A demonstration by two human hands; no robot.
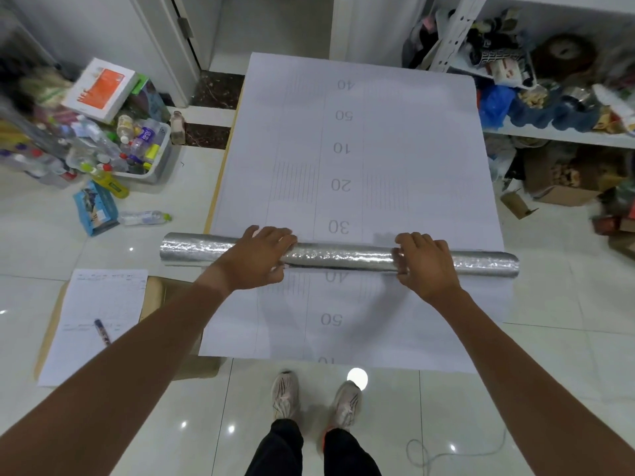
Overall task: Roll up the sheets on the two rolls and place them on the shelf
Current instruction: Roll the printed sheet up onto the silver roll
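Observation:
A silver foil-faced roll (340, 257) lies crosswise on a white sheet (360, 139) printed with grid marks and numbers, spread over a table. My left hand (259, 257) grips the roll left of its middle, fingers curled over the top. My right hand (424, 264) grips it right of the middle in the same way. Both ends of the roll stick out past my hands. The sheet runs flat beyond the roll to the table's far end and also lies flat on my side of the roll. A white metal shelf (556, 134) stands at the right.
The shelf holds cluttered bags and boxes. Cardboard boxes (563, 187) sit on the floor below it. At the left stands a tub of plastic bottles (137, 156). A paper sheet with a pen (103, 331) lies on a low board. My feet (316, 396) stand at the table's near edge.

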